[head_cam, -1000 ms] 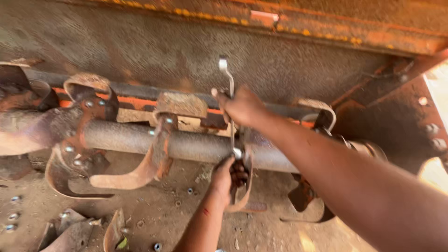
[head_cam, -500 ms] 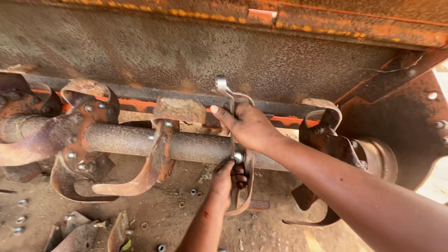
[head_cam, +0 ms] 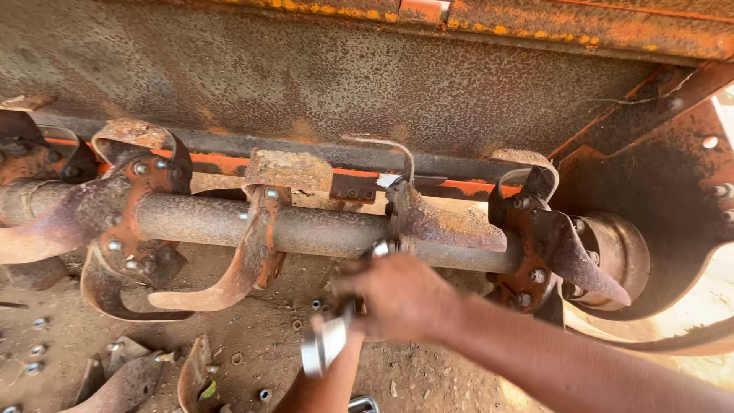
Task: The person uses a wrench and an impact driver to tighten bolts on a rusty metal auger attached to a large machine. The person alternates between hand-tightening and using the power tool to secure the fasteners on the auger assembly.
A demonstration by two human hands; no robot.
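Steel spanner (head_cam: 325, 344) pinched in blurred right hand (head_cam: 397, 298), left hand (head_cam: 321, 382) hidden; at twelve o'clock, rusty blade (head_cam: 447, 222) could gash knuckles.

rust-brown blades (head_cam: 252, 252), orange-speckled housing (head_cam: 344, 69)

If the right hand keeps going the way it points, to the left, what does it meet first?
Probably the curved rusty blade hanging from the shaft. The right hand, blurred, points left just below the shaft with a spanner. Depth is unclear, so it may pass in front of it.
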